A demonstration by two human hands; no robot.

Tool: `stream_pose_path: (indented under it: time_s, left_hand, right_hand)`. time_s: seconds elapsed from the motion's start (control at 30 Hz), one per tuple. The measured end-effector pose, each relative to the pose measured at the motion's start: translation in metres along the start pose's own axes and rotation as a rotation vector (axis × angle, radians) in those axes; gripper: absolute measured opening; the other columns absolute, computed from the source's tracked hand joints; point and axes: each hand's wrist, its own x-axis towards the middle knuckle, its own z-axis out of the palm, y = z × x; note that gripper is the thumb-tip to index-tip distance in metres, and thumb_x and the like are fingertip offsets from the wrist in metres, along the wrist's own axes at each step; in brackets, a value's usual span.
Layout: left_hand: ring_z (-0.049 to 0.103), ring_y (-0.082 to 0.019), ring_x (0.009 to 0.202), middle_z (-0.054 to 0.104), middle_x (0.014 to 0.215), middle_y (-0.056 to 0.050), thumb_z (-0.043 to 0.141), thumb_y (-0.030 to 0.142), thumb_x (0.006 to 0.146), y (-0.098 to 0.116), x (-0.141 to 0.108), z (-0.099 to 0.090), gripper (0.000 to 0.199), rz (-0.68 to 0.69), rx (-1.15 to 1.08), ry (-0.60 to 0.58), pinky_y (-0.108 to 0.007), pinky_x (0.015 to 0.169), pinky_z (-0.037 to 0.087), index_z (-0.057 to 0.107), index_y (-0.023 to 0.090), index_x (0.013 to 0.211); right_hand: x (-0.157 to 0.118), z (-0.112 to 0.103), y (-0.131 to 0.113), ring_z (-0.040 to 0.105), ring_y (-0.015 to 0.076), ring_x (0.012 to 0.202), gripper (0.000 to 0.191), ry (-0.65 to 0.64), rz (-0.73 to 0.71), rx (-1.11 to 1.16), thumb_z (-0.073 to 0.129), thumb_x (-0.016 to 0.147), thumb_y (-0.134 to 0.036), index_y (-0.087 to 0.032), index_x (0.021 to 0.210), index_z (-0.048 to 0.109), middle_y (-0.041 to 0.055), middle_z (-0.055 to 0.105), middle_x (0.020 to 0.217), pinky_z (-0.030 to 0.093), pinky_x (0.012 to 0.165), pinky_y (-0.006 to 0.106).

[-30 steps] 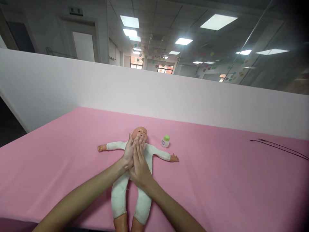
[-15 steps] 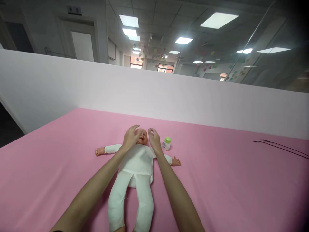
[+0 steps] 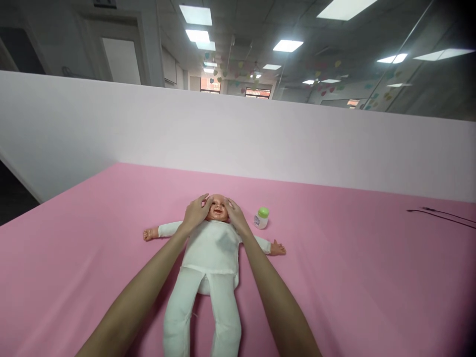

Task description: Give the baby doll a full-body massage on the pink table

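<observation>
Nearest, the baby doll [image 3: 211, 248] lies on its back on the pink-covered table [image 3: 345, 267], its white-trousered legs [image 3: 176, 312] running out of the bottom of the view. The person's left forearm [image 3: 143, 285] and right forearm [image 3: 277, 285] rise on either side of it, the right one crossing over the doll's outstretched arm.

At the doll's head [image 3: 217, 210], the left hand [image 3: 196, 213] and right hand [image 3: 235, 217] flank the face, thumbs at the brow. Each grip is curved and loosely spread, pinching nothing that shows; how firmly the fingers press cannot be told.

A small cream jar [image 3: 261, 219] with a green lid stands upright beside the doll's head, past the right hand but not touching it. Well off to the doll's same side lies a thin black cord [image 3: 442, 214]. Beyond the doll's head rises the white partition [image 3: 238, 134], with glass above.

As a judgement, uneven pressure from the two thumbs could roll the head sideways, a thumb slipping downward could land on the eyes, and a wide outward sweep of the right hand could tip the jar.
</observation>
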Motion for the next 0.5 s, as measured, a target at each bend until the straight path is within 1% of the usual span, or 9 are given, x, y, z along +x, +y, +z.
stream_pose_path:
  time_s: [0.07,0.13,0.17,0.23,0.3,0.37,0.43,0.5]
  left_hand:
    - [0.065,-0.032,0.119,0.07,0.131,-0.011,0.037,0.057,0.102,0.003,-0.001,-0.002,0.055,0.018,0.013,-0.014,-0.042,0.102,0.045,0.067,0.022,0.131]
    - [0.068,-0.031,0.11,0.075,0.121,-0.009,0.033,0.059,0.102,0.004,0.0,-0.003,0.056,0.042,0.016,-0.046,-0.04,0.096,0.048,0.074,0.024,0.117]
    - [0.069,-0.031,0.108,0.076,0.119,-0.009,0.033,0.06,0.102,0.004,0.0,-0.004,0.057,0.045,0.01,-0.062,-0.038,0.094,0.048,0.076,0.025,0.113]
    - [0.068,-0.031,0.112,0.074,0.124,-0.008,0.038,0.061,0.1,0.003,0.002,-0.004,0.055,0.022,-0.012,-0.068,-0.037,0.094,0.049,0.076,0.025,0.115]
    - [0.065,-0.031,0.121,0.069,0.134,-0.01,0.047,0.063,0.096,0.001,0.004,-0.004,0.054,-0.012,-0.041,-0.054,-0.038,0.098,0.047,0.073,0.024,0.124]
    - [0.062,-0.032,0.126,0.065,0.139,-0.011,0.055,0.064,0.092,-0.002,0.005,-0.002,0.057,-0.028,-0.074,-0.051,-0.039,0.102,0.046,0.071,0.022,0.127]
    - [0.061,-0.032,0.126,0.065,0.138,-0.012,0.058,0.063,0.09,-0.005,0.007,-0.001,0.057,-0.029,-0.109,-0.051,-0.039,0.104,0.045,0.073,0.021,0.125]
    - [0.064,-0.031,0.122,0.071,0.13,-0.012,0.057,0.062,0.09,-0.008,0.008,0.0,0.054,-0.025,-0.136,-0.04,-0.038,0.1,0.046,0.075,0.02,0.118]
  right_hand:
    - [-0.001,0.0,-0.005,0.065,0.024,0.114,0.053,-0.013,0.025,0.02,0.054,0.091,-0.064,-0.021,0.119,0.069,0.0088,0.071,0.124,0.05,0.1,0.037]
    - [-0.002,0.0,-0.009,0.065,0.0243,0.114,0.05,-0.009,0.037,0.015,0.059,0.088,-0.061,-0.021,0.118,0.069,0.008,0.072,0.123,0.05,0.1,0.037]
    - [-0.002,0.0,-0.01,0.065,0.0246,0.113,0.05,-0.005,0.044,0.003,0.061,0.087,-0.06,-0.021,0.118,0.07,0.0078,0.072,0.122,0.051,0.099,0.038]
    - [-0.002,0.001,-0.012,0.066,0.025,0.109,0.05,0.006,0.057,-0.033,0.064,0.084,-0.059,-0.022,0.117,0.071,0.0071,0.073,0.118,0.052,0.097,0.038]
    - [-0.002,0.001,-0.013,0.067,0.0249,0.104,0.049,0.013,0.052,-0.075,0.064,0.083,-0.06,-0.023,0.114,0.071,0.006,0.074,0.112,0.053,0.093,0.038]
    - [-0.003,0.002,-0.014,0.067,0.0245,0.099,0.047,0.013,0.03,-0.094,0.062,0.085,-0.062,-0.023,0.109,0.072,0.005,0.075,0.106,0.053,0.089,0.037]
    - [-0.003,0.002,-0.014,0.067,0.024,0.096,0.045,0.01,0.004,-0.089,0.058,0.088,-0.061,-0.023,0.104,0.072,0.0044,0.075,0.102,0.053,0.086,0.035]
    - [-0.003,0.002,-0.014,0.067,0.0234,0.094,0.044,0.007,-0.011,-0.071,0.053,0.091,-0.06,-0.022,0.101,0.073,0.0041,0.075,0.1,0.052,0.086,0.035]
